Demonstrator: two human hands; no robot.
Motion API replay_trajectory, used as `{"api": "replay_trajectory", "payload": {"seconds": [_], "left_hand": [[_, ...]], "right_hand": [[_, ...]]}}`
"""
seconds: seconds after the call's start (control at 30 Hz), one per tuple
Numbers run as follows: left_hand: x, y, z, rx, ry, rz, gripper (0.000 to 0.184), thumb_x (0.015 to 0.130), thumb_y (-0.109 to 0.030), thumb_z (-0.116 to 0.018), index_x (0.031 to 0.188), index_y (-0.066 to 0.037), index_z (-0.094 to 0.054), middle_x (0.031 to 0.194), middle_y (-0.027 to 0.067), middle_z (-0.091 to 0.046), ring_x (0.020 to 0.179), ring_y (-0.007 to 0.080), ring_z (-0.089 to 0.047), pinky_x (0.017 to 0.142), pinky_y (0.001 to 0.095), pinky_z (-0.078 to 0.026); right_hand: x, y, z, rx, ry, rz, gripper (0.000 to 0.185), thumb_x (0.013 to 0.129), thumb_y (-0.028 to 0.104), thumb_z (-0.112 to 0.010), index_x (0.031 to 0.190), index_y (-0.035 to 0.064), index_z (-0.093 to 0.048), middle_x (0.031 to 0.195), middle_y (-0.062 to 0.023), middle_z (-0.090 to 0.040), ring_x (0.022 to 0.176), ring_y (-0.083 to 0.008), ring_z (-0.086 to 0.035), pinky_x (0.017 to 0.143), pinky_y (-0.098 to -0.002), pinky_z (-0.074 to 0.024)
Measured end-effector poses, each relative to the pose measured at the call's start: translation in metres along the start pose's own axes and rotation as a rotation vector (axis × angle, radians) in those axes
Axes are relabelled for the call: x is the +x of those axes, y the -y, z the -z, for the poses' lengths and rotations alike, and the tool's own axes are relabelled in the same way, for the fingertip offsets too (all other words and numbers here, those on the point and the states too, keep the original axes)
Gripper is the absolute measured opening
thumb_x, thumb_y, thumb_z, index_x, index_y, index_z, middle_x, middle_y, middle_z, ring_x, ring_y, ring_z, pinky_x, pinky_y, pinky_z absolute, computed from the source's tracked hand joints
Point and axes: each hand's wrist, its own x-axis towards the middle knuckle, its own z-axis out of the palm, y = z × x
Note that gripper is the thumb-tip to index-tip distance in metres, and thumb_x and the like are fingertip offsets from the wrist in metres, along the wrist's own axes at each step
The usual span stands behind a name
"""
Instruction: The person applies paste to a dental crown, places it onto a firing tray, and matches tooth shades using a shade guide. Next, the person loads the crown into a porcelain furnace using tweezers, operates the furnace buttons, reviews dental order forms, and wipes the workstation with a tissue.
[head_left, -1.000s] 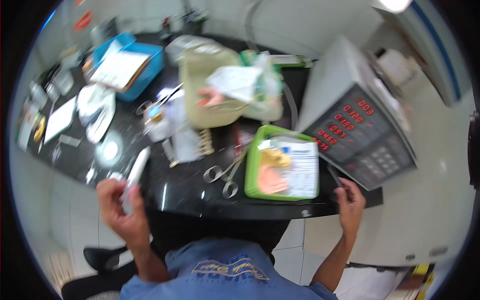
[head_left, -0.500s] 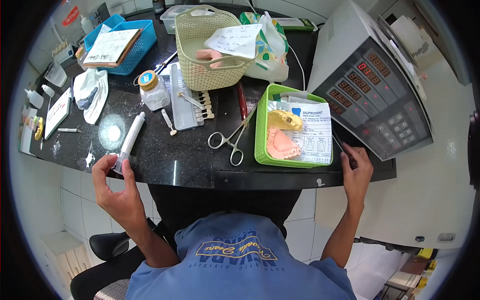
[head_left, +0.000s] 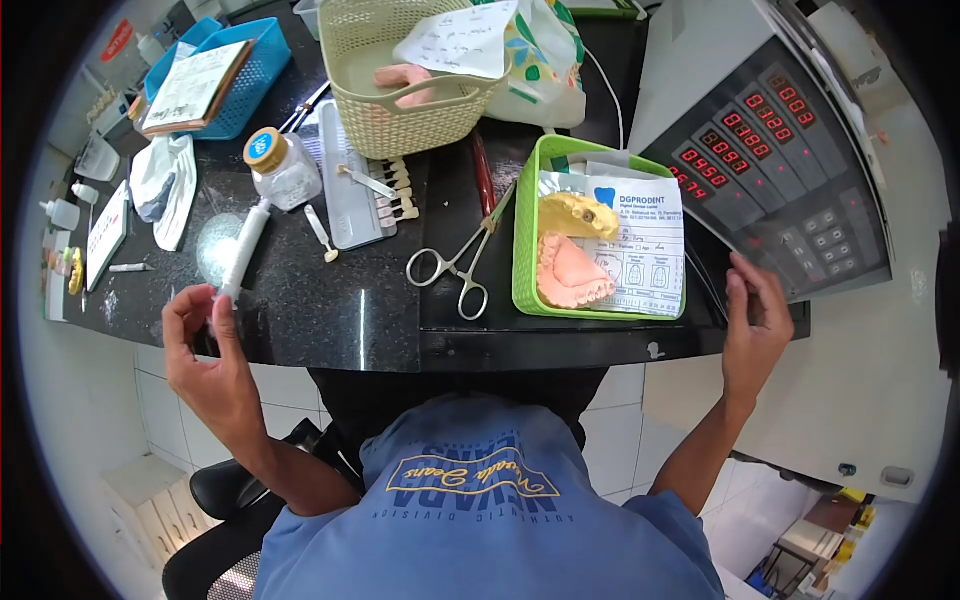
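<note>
My left hand [head_left: 215, 355] is closed on the lower end of a white plastic syringe [head_left: 244, 250], which slants up and away over the black counter. Just beyond its tip stands a glass jar of white powder [head_left: 286, 178] with a gold-rimmed lid. My right hand [head_left: 757, 330] is beside the lower edge of a machine's control panel [head_left: 770, 165] with lit red digits. Its thumb and index finger are bent and slightly apart, with nothing visible between them. Left of that hand, a green basket [head_left: 524, 240] holds a pink dental model [head_left: 572, 272], a yellowish one [head_left: 575, 216] and a printed form [head_left: 650, 245].
Scissor-like forceps [head_left: 462, 280] lie left of the green basket. A tooth shade guide [head_left: 398, 190], a loose shade tab [head_left: 320, 232] and a beige basket [head_left: 420, 130] are farther back. At the left are a blue basket [head_left: 245, 95], a face mask [head_left: 165, 190] and small bottles.
My right hand has moved up and right, from the green basket's corner to the panel's edge. My left hand has shifted slightly left and up with the syringe. More red digits show.
</note>
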Motion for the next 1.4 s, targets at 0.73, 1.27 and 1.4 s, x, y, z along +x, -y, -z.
{"api": "replay_trajectory", "payload": {"seconds": [0.73, 1.27, 1.4], "left_hand": [[0.050, 0.039, -0.009, -0.518, -0.263, -0.021, 0.040, 0.102, -0.025, -0.048, 0.070, -0.001, -0.051, 0.058, 0.0027, -0.040, 0.050, 0.0066, -0.035, 0.045, 0.0194, -0.025], [0.045, 0.041, -0.009, -0.562, -0.304, 0.014, 0.032, 0.100, -0.022, -0.052, 0.079, 0.001, -0.058, 0.067, 0.0015, -0.047, 0.057, 0.0053, -0.037, 0.051, 0.0189, -0.027], [0.046, 0.035, -0.012, -0.490, -0.347, 0.107, 0.035, 0.100, -0.026, -0.053, 0.075, -0.001, -0.058, 0.061, -0.0006, -0.043, 0.054, 0.0048, -0.035, 0.051, 0.0194, -0.024]], "right_hand": [[0.166, 0.201, -0.123, -0.122, 0.553, 0.791, 0.018, 0.082, 0.001, -0.065, 0.100, 0.0003, -0.067, 0.087, -0.0117, -0.066, 0.070, -0.0217, -0.062, 0.065, -0.0307, -0.0488], [0.177, 0.182, -0.106, -0.257, 0.370, 0.681, 0.029, 0.084, 0.018, -0.069, 0.110, 0.0067, -0.066, 0.093, -0.0065, -0.067, 0.077, -0.0112, -0.060, 0.066, -0.0260, -0.0466], [0.147, 0.172, -0.049, -0.298, 0.357, 0.653, 0.028, 0.083, 0.013, -0.069, 0.110, 0.0054, -0.066, 0.093, -0.0067, -0.067, 0.076, -0.0118, -0.060, 0.064, -0.0268, -0.0465]]}}
